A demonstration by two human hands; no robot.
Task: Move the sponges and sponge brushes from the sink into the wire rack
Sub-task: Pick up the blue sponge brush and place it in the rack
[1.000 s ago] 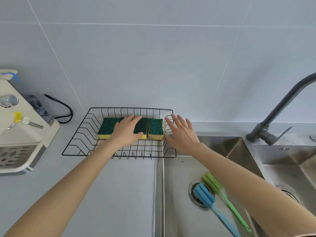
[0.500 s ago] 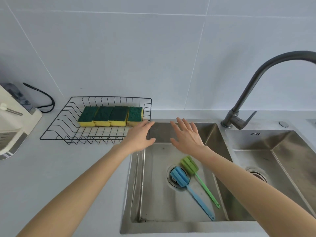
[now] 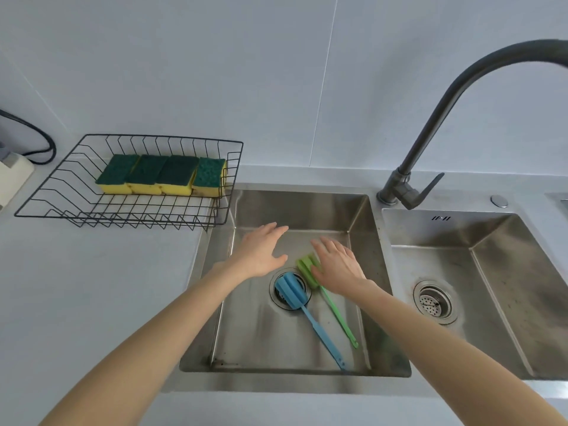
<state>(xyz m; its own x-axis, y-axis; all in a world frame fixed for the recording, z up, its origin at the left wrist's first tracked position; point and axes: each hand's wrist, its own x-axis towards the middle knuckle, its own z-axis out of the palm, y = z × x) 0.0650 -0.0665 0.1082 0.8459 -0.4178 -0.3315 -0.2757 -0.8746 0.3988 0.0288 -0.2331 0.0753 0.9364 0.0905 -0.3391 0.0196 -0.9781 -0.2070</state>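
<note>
Several green-and-yellow sponges (image 3: pixel 163 175) sit in a row at the back of the black wire rack (image 3: pixel 76 213) on the counter. In the left steel sink basin (image 3: pixel 295 207) lie a blue sponge brush (image 3: pixel 292 290), its head over the drain, and a green sponge brush (image 3: pixel 307 270) just to its right. My left hand (image 3: pixel 261 252) hovers open above the basin, left of the brush heads. My right hand (image 3: pixel 336 267) is open with fingers spread, partly covering the green brush head; I cannot tell if it touches it.
A dark curved faucet (image 3: pixel 430 130) rises between the left basin and a second basin (image 3: pixel 461 272) on the right. A black cable (image 3: pixel 40 142) and a white appliance (image 3: pixel 12 176) sit at the far left on the grey counter (image 3: pixel 92 287).
Both hands have left the wire rack and come down over the left basin. The right hand now reaches the green brush head. The view has shifted right and down.
</note>
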